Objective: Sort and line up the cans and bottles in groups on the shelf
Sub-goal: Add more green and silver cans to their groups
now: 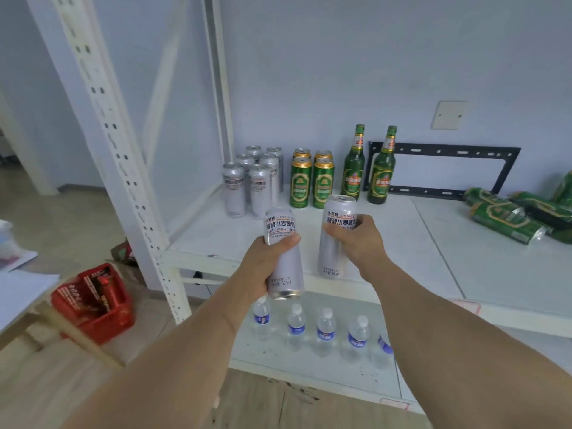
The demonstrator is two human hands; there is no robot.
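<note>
My left hand grips a tall silver beer can, held in the air in front of the white shelf. My right hand grips a second silver can, whose base is at the shelf's front edge. Further back on the shelf stand several silver cans in a group at the left, several green cans beside them, and two green glass bottles to their right. More green cans and bottles lie on their sides at the far right.
Several water bottles stand in a row on the lower shelf. A white perforated upright frames the shelf's left side. A red basket sits on the floor at the left. A black metal frame leans on the wall behind the bottles.
</note>
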